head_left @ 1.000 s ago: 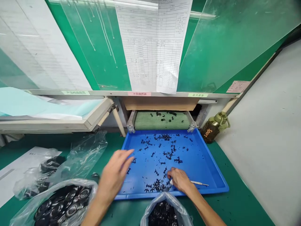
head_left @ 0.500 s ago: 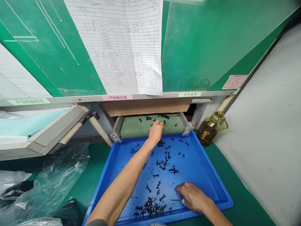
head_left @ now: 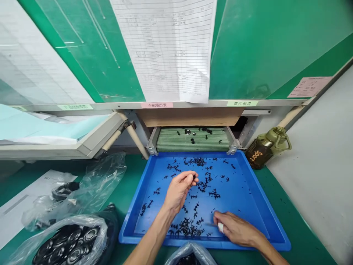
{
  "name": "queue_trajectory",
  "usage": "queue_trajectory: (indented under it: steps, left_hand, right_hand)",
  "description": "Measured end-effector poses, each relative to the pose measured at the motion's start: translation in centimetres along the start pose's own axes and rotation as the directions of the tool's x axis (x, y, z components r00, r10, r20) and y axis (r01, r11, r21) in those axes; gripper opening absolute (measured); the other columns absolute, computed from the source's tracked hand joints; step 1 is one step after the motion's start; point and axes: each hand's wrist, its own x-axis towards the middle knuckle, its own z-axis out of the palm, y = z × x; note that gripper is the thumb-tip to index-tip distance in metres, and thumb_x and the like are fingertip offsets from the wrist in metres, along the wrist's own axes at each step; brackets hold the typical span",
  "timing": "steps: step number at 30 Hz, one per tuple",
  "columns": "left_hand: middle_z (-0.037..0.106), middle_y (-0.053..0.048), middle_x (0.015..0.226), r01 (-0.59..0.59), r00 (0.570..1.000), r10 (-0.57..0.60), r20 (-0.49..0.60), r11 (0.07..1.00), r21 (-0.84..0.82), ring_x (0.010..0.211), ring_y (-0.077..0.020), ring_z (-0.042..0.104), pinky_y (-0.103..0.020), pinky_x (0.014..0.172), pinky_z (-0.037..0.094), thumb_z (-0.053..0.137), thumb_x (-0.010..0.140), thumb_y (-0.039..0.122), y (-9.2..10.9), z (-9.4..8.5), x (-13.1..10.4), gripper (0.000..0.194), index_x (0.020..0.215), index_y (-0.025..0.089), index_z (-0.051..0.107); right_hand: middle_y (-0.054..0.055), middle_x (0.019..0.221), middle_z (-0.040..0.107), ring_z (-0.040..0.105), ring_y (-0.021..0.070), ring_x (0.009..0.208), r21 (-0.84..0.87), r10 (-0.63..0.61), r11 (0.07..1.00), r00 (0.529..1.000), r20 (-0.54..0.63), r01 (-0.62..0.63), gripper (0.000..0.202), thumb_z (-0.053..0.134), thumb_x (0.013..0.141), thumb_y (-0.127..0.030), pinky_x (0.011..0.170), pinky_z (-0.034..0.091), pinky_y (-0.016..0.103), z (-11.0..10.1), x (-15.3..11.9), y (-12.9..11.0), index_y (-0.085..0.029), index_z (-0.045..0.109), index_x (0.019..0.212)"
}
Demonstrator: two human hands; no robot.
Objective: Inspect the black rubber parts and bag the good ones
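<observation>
My left hand (head_left: 178,189) is over the middle of the blue tray (head_left: 275,224), its fingers pinched round a small black part (head_left: 194,177). My right hand (head_left: 234,227) is closed on a thin tool with a white handle (head_left: 220,227), low over the tray's right front; the tool's blade is blurred and points left. Small black scraps (head_left: 187,227) lie scattered in the tray, thickest near its front edge. Behind the tray, a green ribbed conveyor belt (head_left: 171,141) carries several black rings and scraps.
An open plastic bag of black rings (head_left: 68,243) stands at the front left. Another open bag (head_left: 190,255) is at the front edge. A bottle (head_left: 260,151) stands right of the tray. A tilted shelf (head_left: 68,147) juts in from the left.
My left hand has drawn back from the conveyor to above the tray, with a black part in its fingers. The view has shifted left, showing more of the bags.
</observation>
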Motion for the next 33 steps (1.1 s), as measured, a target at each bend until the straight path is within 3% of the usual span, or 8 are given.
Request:
queue_trajectory:
  steps: [2, 5, 11, 13, 19, 22, 29, 33]
  left_hand:
    - [0.069, -0.008, 0.093, -0.01, 1.0, 0.009, -0.02, 0.998, -0.07, 0.079, -0.0145, 0.064, -0.025, 0.071, 0.049, 0.074, 0.071, 0.019, -0.1, -0.3, -1.4, 0.03, 0.1, 0.017, 0.067]
    - [0.068, -0.007, 0.101, -0.025, 0.999, 0.021, -0.042, 0.993, -0.116, 0.084, -0.0158, 0.066, -0.024, 0.073, 0.049, 0.076, 0.067, 0.016, -0.4, -0.6, -2.4, 0.028, 0.094, 0.019, 0.067]
    - [0.061, -0.009, 0.121, 0.003, 0.997, -0.014, -0.072, 0.989, -0.148, 0.089, -0.0176, 0.067, -0.025, 0.079, 0.05, 0.077, 0.065, 0.017, -0.9, -1.3, -3.3, 0.02, 0.084, 0.016, 0.071]
    - [0.063, -0.008, 0.117, -0.001, 0.998, -0.012, -0.069, 0.984, -0.176, 0.089, -0.017, 0.067, -0.026, 0.081, 0.049, 0.077, 0.064, 0.015, -1.0, -1.5, -3.6, 0.02, 0.083, 0.017, 0.07]
    - [0.071, -0.004, 0.09, -0.04, 0.995, 0.018, -0.095, 0.973, -0.226, 0.08, -0.0125, 0.065, -0.025, 0.081, 0.048, 0.076, 0.066, 0.014, -1.0, -2.0, -4.3, 0.019, 0.084, 0.017, 0.069]
    - [0.072, -0.004, 0.088, -0.041, 0.994, 0.019, -0.107, 0.978, -0.206, 0.08, -0.0131, 0.064, -0.025, 0.078, 0.048, 0.076, 0.066, 0.015, -0.8, -2.1, -4.4, 0.019, 0.083, 0.017, 0.069]
    - [0.072, -0.005, 0.092, -0.069, 0.986, 0.043, -0.159, 0.984, -0.164, 0.085, -0.0153, 0.063, -0.028, 0.082, 0.047, 0.077, 0.065, 0.016, -1.0, -2.0, -4.9, 0.021, 0.084, 0.017, 0.069]
    - [0.072, -0.005, 0.09, -0.123, 0.967, 0.081, -0.243, 0.979, -0.161, 0.085, -0.0159, 0.064, -0.029, 0.083, 0.047, 0.077, 0.064, 0.017, -1.4, -1.7, -4.8, 0.018, 0.079, 0.017, 0.068]
  right_hand:
    - [0.003, 0.095, 0.064, 0.057, 0.017, 0.088, 0.108, 0.008, 0.994, 0.988, -0.152, 0.009, 0.032, 0.034, 0.083, -0.013, 0.077, 0.043, 0.028, -0.5, 0.2, -0.9, -0.023, 0.057, 0.102]
    - [0.003, 0.092, 0.064, 0.059, 0.0161, 0.078, 0.166, 0.024, 0.985, 0.921, -0.39, 0.045, 0.03, 0.035, 0.087, -0.018, 0.067, 0.045, 0.026, -1.5, 0.8, -3.1, -0.022, 0.06, 0.103]
    - [0.005, 0.091, 0.065, 0.061, 0.0153, 0.078, -0.072, -0.129, 0.991, 0.743, -0.656, 0.109, 0.033, 0.037, 0.091, -0.022, 0.069, 0.049, 0.025, -2.0, 2.3, -8.5, -0.024, 0.062, 0.113]
    - [0.006, 0.089, 0.064, 0.06, 0.0147, 0.075, -0.143, -0.172, 0.984, 0.714, -0.679, 0.102, 0.034, 0.036, 0.092, -0.019, 0.066, 0.049, 0.024, -1.8, 2.8, -9.7, -0.021, 0.059, 0.117]
    - [0.004, 0.079, 0.059, 0.056, 0.0127, 0.066, -0.319, -0.255, 0.946, 0.746, -0.615, 0.061, 0.044, 0.032, 0.09, -0.012, 0.061, 0.047, 0.022, -1.3, 4.0, -10.9, -0.022, 0.049, 0.13]
    - [0.002, 0.073, 0.055, 0.054, 0.0128, 0.065, -0.365, -0.282, 0.93, 0.734, -0.617, 0.05, 0.043, 0.033, 0.089, -0.011, 0.059, 0.044, 0.022, -1.2, 4.1, -11.0, -0.021, 0.054, 0.125]
    - [0.006, 0.078, 0.059, 0.054, 0.0156, 0.072, -0.36, -0.232, 0.933, 0.718, -0.656, -0.027, 0.034, 0.034, 0.092, -0.015, 0.064, 0.042, 0.026, -0.5, 4.4, -12.0, -0.019, 0.057, 0.117]
    - [0.006, 0.075, 0.059, 0.054, 0.0168, 0.071, -0.358, -0.212, 0.93, 0.672, -0.71, -0.086, 0.033, 0.034, 0.093, -0.017, 0.066, 0.042, 0.027, 0.2, 5.0, -12.5, -0.017, 0.059, 0.114]
